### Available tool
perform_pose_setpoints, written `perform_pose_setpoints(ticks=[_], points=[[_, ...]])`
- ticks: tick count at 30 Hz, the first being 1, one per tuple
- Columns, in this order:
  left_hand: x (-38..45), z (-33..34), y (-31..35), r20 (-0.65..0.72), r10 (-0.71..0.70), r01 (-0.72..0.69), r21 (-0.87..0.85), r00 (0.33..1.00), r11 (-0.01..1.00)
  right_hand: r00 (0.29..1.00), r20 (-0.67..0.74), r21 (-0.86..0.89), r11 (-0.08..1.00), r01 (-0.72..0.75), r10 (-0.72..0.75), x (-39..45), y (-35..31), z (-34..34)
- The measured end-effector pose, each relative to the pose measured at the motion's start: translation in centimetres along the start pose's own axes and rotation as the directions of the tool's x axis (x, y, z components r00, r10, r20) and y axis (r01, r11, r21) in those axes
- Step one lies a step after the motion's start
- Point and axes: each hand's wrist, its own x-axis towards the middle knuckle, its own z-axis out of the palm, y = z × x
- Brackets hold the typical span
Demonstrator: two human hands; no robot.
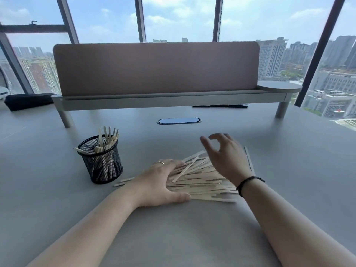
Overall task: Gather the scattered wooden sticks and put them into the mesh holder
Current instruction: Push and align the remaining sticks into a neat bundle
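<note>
The wooden sticks (200,182) are lying crosswise between both grips: left hand (159,182) spread flat on them, right hand (225,157) hovering apart, empty; the mesh holder (101,160) is standing nearer the left.

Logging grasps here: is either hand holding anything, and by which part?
Nothing is held. The left hand lies flat on the stick pile; the right hand hovers open above it.

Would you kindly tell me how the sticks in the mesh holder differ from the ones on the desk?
The sticks in the mesh holder stand nearly upright and are few; the sticks on the desk lie flat in a larger, loosely fanned pile. The holder's sticks are untouched, while the left hand presses the pile. Both are pale wood.
</note>
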Motion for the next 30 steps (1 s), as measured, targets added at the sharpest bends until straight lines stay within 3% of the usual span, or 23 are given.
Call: perform_pose_setpoints(ticks=[2, 4, 6, 13, 17, 23, 30], points=[[-0.1, -0.1, -0.1, -0.008, 0.002, -0.002, 0.011, 1.000, 1.000, 0.981, -0.052, -0.178, 0.965, -0.194, 0.187, 1.1, 2.3, -0.5], [-0.2, -0.1, -0.1, 0.012, -0.032, 0.031, 0.072, 0.999, 0.997, 0.915, 0.022, -0.313, 0.872, -0.375, 0.402, 1.5, 4.4, -0.2], [-0.2, -0.1, 0.0, 0.042, -0.070, 0.063, 0.149, 0.997, 0.987, 0.873, 0.088, -0.339, 0.838, -0.427, 0.480, 1.7, 5.5, 0.4], [0.3, 0.1, 0.4, 0.020, -0.020, 0.017, 0.145, 1.000, 0.989, 0.954, 0.250, -0.142, 0.981, -0.130, 0.163, 1.1, 2.9, 1.4], [0.3, 0.0, 0.1, 0.012, 0.021, -0.022, 0.097, 1.000, 0.995, 0.957, 0.275, -0.077, 0.994, -0.075, 0.094, 1.1, 2.7, 1.2], [0.5, 0.2, 0.0, -0.012, 0.020, -0.019, 0.090, 1.000, 0.996, 0.934, 0.355, -0.125, 0.988, 0.085, -0.035, 0.8, 2.5, 1.3], [0.7, 0.4, -0.4, -0.055, -0.012, 0.017, 0.096, 0.998, 0.995, 0.927, 0.363, -0.082, 0.987, 0.136, -0.098, 0.7, 2.3, 1.7]])
